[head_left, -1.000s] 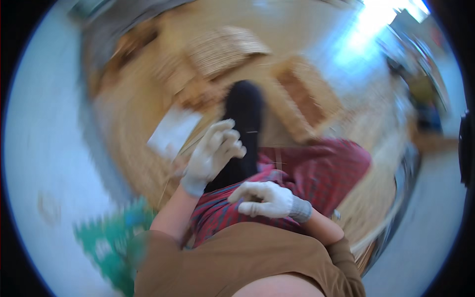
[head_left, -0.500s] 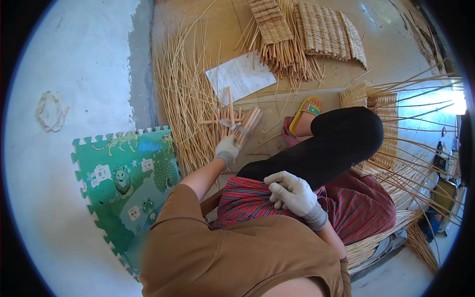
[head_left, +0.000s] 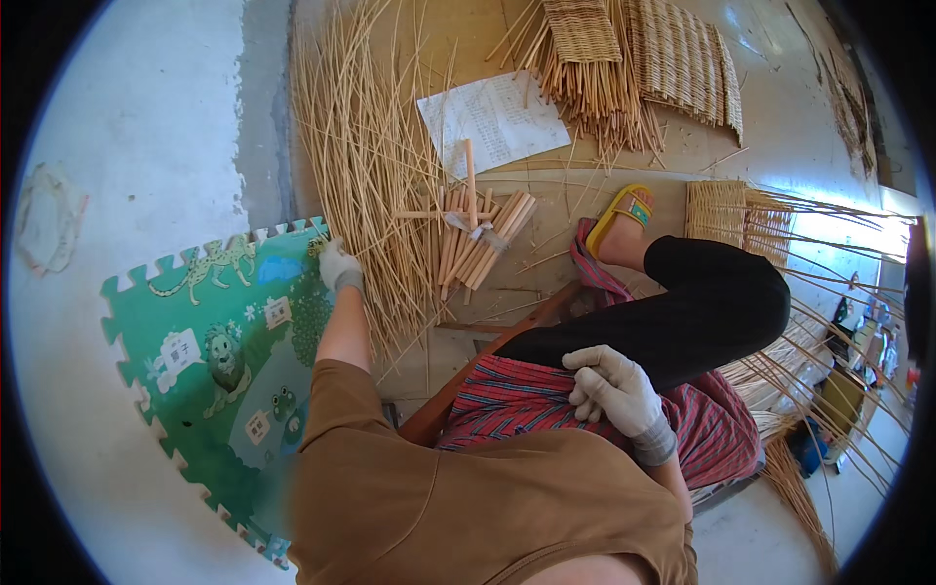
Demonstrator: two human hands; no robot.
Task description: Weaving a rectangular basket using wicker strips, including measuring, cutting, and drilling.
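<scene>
My left hand (head_left: 339, 263), in a white glove, is at the upper right edge of the green puzzle mat (head_left: 263, 331), beside the long pile of thin reeds (head_left: 366, 146); its fingertips are too small to make out. My right hand (head_left: 614, 390), also gloved, hovers over or rests on the red plaid cloth (head_left: 507, 400) in my lap, fingers loosely bent and apart, with nothing visible in them. A bundle of short rods (head_left: 487, 244), bound with a pale tie, lies right of my left hand.
A paper sheet (head_left: 492, 122) lies beyond the bundle. Woven reed panels (head_left: 682, 68) are at the top. A partly woven basket (head_left: 717, 210) with long reeds stands right of my sandaled foot (head_left: 629, 219). My black-clad leg (head_left: 702, 302) crosses the middle; household items (head_left: 838, 400) are at far right.
My left hand has left the bound rods and moved left to the mat's edge. The head view has steadied since the blurred earliest frame. My right hand stays over my lap.
</scene>
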